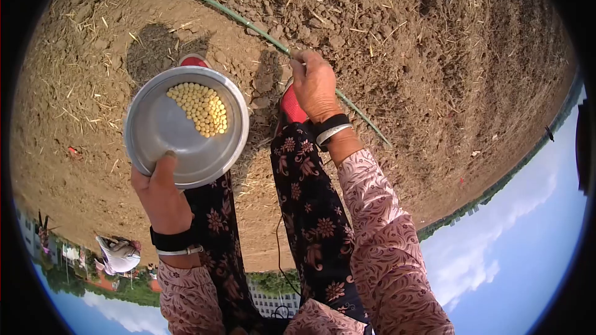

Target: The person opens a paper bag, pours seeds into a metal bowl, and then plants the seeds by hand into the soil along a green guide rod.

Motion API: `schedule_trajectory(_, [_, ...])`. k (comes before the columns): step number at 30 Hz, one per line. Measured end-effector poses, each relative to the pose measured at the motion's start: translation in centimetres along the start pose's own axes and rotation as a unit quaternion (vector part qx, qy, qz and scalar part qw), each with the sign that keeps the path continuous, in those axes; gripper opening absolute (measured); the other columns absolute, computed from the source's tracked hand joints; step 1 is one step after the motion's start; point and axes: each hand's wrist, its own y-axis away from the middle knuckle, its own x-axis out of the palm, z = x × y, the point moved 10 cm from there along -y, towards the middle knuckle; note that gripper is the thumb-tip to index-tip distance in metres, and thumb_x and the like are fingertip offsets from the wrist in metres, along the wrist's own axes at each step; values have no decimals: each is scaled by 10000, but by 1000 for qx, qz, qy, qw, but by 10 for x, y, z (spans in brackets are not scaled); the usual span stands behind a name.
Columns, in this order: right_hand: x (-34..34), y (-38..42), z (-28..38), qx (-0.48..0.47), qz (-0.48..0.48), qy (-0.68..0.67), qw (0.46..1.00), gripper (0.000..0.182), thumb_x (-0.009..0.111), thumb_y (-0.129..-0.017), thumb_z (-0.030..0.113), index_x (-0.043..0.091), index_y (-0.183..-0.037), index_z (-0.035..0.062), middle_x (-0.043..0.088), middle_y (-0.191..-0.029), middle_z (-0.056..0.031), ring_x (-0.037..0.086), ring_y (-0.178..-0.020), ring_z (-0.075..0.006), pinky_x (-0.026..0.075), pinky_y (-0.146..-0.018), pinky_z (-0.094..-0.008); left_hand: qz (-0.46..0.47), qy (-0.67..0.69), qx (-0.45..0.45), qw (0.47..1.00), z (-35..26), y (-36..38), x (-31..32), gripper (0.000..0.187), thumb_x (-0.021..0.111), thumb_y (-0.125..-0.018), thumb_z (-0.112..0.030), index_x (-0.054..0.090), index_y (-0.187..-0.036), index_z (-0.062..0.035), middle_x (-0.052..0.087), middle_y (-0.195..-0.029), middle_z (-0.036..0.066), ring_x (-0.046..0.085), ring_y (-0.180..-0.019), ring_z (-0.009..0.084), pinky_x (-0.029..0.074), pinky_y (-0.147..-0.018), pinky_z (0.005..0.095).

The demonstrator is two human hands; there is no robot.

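My left hand is closed on the near rim of a round metal bowl, with the thumb inside the wall. A pile of pale yellow beans lies toward the bowl's far right side; they look like soybeans. My right hand is closed around a long, thin green stick that looks like bamboo. The stick slants from the upper left, passes under my fingers and comes out at the lower right. My right palm and some fingertips are hidden.
Dry, cloddy soil with bits of straw surrounds me. My red shoes stand on it, one mostly covered by the bowl. A stooped person is farther off at the lower left. A dark cord hangs between my legs.
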Motion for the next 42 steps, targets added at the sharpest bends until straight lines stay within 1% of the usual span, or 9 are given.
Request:
schedule_trajectory(6, [-70, 57, 176, -209, 27, -161, 964, 266, 647, -717, -40, 631, -972, 34, 607, -848, -85, 646, -755, -255, 527, -640, -340, -5, -14, -9, 1000, 10, -4, 2, 283, 519, -834, -47, 578, -1100, 30, 623, -1023, 71, 579, -915, 153, 455, -826, 295])
schedule_trajectory(11, [-15, 65, 204, -249, 93, 105, 958, 340, 612, -719, 138, 591, -1031, 5, 566, -948, -89, 610, -771, -204, 519, -637, -313, 21, 13, -24, 999, 10, -2, 11, 309, 518, -829, -47, 571, -1122, 34, 622, -1042, 74, 580, -939, 155, 454, -838, 293])
schedule_trajectory(15, [-15, 66, 196, -262, 140, 87, 951, 290, 627, -734, 82, 592, -1016, 22, 580, -929, -91, 626, -751, -228, 523, -628, -324, 13, 56, -41, 998, 14, -2, 12, 307, 511, -831, -47, 572, -1120, 38, 623, -1051, 74, 581, -941, 156, 454, -841, 289])
schedule_trajectory(17, [-47, 48, 167, -203, 80, -89, 972, 227, 633, -772, 27, 605, -997, 45, 597, -886, -97, 640, -720, -265, 521, -613, -349, 5, 60, -36, 997, 16, -2, 8, 303, 529, -835, -52, 575, -1123, 30, 624, -1054, 71, 590, -946, 164, 464, -840, 295])
schedule_trajectory(22, [-29, 3, 12, 11, -53, -33, 998, 89, 629, -872, 99, 648, -946, 53, 673, -837, -176, 670, -723, -313, 527, -620, -351, -4, 36, -48, 998, 16, -3, 2, 284, 559, -836, -66, 582, -1106, 20, 622, -1042, 68, 598, -932, 173, 476, -839, 300])
schedule_trajectory(26, [37, -7, -68, 152, 88, 120, 977, 106, 624, -848, 122, 647, -940, 75, 681, -915, -176, 658, -847, -362, 531, -728, -429, 3, 32, -65, 997, 22, 1, 7, 264, 573, -850, -84, 566, -1090, 27, 565, -1097, 80, 572, -982, 179, 478, -848, 311])
schedule_trajectory(33, [76, -17, -102, 213, 105, 125, 963, 142, 580, -829, 79, 675, -924, 36, 678, -933, -195, 655, -898, -362, 531, -775, -432, 0, -159, 128, 979, 0, 11, 4, 216, 529, -846, -4, 581, -1054, 16, 570, -1073, 163, 590, -958, 284, 457, -850, 333])
schedule_trajectory(37, [73, -20, -93, 230, 97, 104, 963, 145, 591, -829, 93, 669, -935, 31, 675, -910, -203, 652, -895, -362, 531, -761, -435, 16, -67, 38, 997, 9, 4, 7, 216, 544, -848, 1, 588, -1059, -19, 541, -1092, 183, 581, -961, 347, 450, -860, 340])
schedule_trajectory(42, [5, 0, -6, 86, 47, -15, 995, 143, 613, -862, 87, 643, -983, 17, 658, -733, -173, 645, -657, -337, 517, -617, -373, 35, -6, -20, 999, 21, -1, 6, 315, 571, -833, -90, 563, -1129, 15, 594, -1097, 81, 577, -987, 180, 467, -866, 321])
